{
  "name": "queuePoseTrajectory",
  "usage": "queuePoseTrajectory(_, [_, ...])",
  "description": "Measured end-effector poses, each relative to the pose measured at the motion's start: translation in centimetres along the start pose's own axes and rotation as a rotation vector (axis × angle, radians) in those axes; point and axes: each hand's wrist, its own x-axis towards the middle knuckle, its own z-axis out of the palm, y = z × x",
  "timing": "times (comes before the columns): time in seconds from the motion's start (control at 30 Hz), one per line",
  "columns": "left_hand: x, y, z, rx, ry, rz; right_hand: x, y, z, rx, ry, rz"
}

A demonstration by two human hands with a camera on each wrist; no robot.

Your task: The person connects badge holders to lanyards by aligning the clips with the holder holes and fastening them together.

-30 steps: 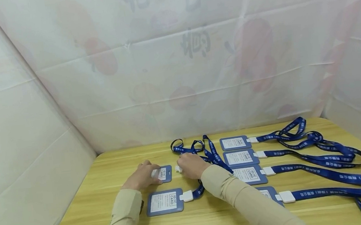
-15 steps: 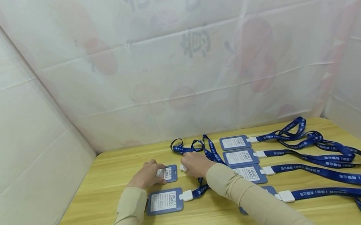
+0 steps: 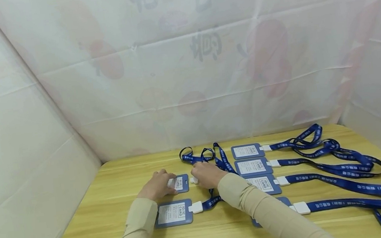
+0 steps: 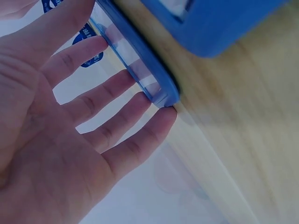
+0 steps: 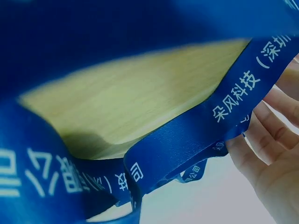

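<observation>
My left hand [image 3: 157, 185] grips a small blue ID card holder [image 3: 182, 183] by its edges. In the left wrist view the fingertips [image 4: 166, 114] touch one long edge of that card holder [image 4: 140, 70]. My right hand [image 3: 207, 173] pinches a white clip [image 3: 193, 180], just right of the holder's slotted end, with a narrow gap seeming to lie between. From the clip a navy lanyard [image 3: 224, 161] with white lettering runs under and behind the hand. Close to the right wrist camera, the lanyard's strap [image 5: 187, 126] hides most of the right fingers and the clip.
Nearer me lies another card holder [image 3: 172, 213], joined by a white clip [image 3: 196, 207] to its lanyard. Several card holders [image 3: 247, 151] with lanyards [image 3: 334, 181] stretch rightward in a column; my right sleeve [image 3: 254, 205] covers part of it. White cloth [image 3: 160, 91] walls the wooden table [image 3: 92, 209].
My left hand has slid the card holder a little to the right. The right hand has also shifted slightly right, with the white clip still in its fingers.
</observation>
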Motion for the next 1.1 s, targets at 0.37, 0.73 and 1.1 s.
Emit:
queuePoseTrajectory(0.37, [-0.24,-0.36,0.09,-0.011,0.028,0.027,0.22,-0.22,-0.04,-0.013,-0.005,-0.014])
queuePoseTrajectory(0.73, [-0.36,-0.02,0.03,-0.03,0.037,0.064,0.17,-0.18,0.21,-0.046,-0.001,-0.019])
queuePoseTrajectory(1.1, [-0.21,0.16,-0.02,-0.018,0.041,0.066,0.39,-0.33,0.05,-0.052,-0.02,-0.018])
